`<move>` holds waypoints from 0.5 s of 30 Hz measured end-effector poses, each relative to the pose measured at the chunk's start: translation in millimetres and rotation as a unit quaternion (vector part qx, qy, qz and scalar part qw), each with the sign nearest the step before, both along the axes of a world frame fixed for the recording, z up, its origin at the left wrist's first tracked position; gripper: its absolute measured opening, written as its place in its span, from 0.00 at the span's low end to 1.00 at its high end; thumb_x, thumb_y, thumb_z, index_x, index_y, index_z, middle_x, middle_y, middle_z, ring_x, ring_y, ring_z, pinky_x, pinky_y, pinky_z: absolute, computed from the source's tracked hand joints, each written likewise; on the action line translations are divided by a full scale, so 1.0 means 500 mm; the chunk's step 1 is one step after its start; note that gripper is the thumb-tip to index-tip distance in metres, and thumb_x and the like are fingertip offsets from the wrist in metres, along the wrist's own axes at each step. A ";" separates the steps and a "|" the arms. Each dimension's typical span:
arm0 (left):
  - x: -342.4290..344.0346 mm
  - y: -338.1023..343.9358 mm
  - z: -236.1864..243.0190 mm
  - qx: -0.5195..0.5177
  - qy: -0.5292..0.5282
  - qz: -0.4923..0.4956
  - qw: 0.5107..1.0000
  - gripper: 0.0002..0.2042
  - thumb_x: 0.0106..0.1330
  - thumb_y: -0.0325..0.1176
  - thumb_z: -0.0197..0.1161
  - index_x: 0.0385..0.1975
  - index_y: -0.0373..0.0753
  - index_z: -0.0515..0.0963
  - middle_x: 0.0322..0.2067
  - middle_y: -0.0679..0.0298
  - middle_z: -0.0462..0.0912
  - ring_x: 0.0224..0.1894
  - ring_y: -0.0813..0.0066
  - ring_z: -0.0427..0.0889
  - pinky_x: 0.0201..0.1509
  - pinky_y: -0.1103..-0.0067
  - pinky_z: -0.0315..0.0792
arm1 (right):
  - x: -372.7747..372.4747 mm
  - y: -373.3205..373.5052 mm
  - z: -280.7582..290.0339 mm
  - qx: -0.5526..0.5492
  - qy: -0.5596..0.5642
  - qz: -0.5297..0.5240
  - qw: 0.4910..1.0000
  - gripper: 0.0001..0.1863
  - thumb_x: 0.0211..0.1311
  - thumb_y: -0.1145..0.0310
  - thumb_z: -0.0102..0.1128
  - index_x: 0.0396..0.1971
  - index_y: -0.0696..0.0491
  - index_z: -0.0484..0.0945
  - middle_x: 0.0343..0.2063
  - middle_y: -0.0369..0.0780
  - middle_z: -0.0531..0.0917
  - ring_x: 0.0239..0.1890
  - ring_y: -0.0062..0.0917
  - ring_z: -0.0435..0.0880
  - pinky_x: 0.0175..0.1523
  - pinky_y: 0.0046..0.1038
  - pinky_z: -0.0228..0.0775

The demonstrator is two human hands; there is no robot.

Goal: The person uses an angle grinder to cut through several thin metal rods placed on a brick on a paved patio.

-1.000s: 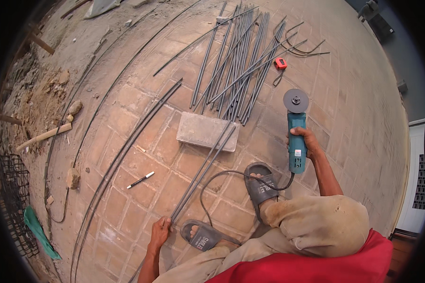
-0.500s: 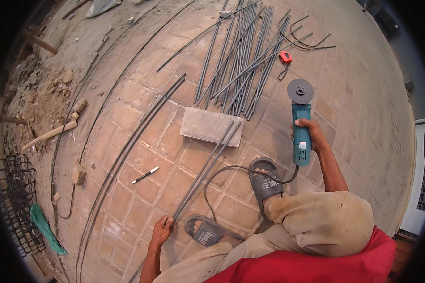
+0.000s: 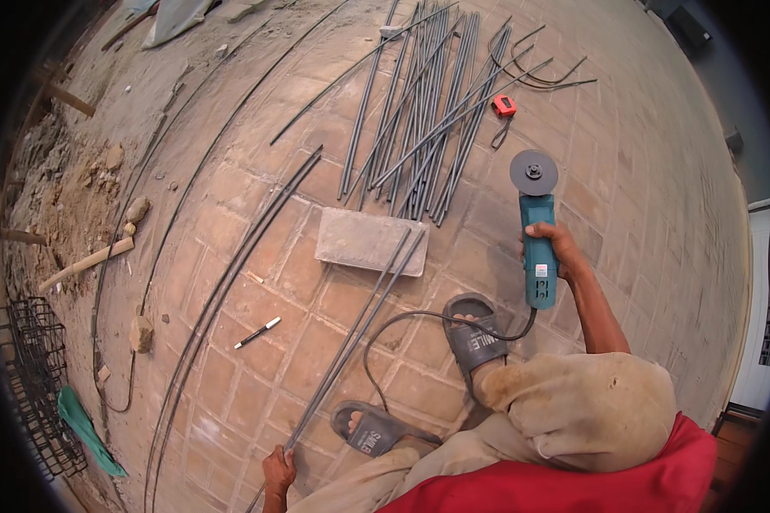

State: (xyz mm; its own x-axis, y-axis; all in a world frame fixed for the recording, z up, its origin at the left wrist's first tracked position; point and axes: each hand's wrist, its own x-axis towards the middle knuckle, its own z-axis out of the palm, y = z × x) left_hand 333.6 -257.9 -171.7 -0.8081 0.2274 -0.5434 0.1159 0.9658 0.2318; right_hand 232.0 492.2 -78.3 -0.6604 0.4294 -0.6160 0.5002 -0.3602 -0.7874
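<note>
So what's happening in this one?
A person crouches on a brick-paved floor. The right hand holds a teal angle grinder lifted clear of the work, its disc pointing away. The left hand grips the near end of two thin steel rods that lie across a concrete block. A bundle of cut rods lies beyond it.

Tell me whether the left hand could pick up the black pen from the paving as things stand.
Probably not right away: the left hand grips the long steel rods. The black pen lies uncovered on the paving up-left; nothing blocks the way.
</note>
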 end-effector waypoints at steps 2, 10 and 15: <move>0.011 -0.005 0.007 0.008 0.020 -0.014 1.000 0.18 0.71 0.46 0.53 0.33 0.33 0.71 0.21 0.42 0.77 0.26 0.37 0.78 0.32 0.55 0.71 | 0.004 0.015 -0.001 0.001 0.001 -0.008 1.000 0.21 0.49 0.62 0.68 0.38 0.60 0.74 0.29 0.43 0.81 0.26 0.31 0.84 0.32 0.35 0.81; -0.017 0.070 0.107 0.005 0.065 -0.039 0.997 0.18 0.71 0.45 0.53 0.31 0.33 0.68 0.17 0.44 0.75 0.21 0.38 0.77 0.25 0.54 0.69 | 0.021 0.030 0.003 0.019 0.007 -0.011 1.000 0.21 0.48 0.62 0.68 0.39 0.59 0.74 0.30 0.42 0.80 0.26 0.30 0.84 0.32 0.34 0.81; -0.141 0.206 0.135 0.003 0.084 -0.031 0.996 0.20 0.72 0.48 0.52 0.29 0.33 0.70 0.18 0.42 0.76 0.23 0.38 0.78 0.28 0.54 0.71 | 0.028 0.037 0.003 0.016 -0.010 -0.010 1.000 0.24 0.48 0.62 0.68 0.42 0.60 0.72 0.30 0.42 0.81 0.27 0.31 0.84 0.31 0.35 0.81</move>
State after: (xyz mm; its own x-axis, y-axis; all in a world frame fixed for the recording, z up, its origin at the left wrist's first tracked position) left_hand 263.2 -154.7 -104.1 -0.8720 0.2823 -0.3998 0.2131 0.9544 0.2091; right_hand 245.8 510.8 -76.7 -0.6396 0.4625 -0.6140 0.5085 -0.3445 -0.7892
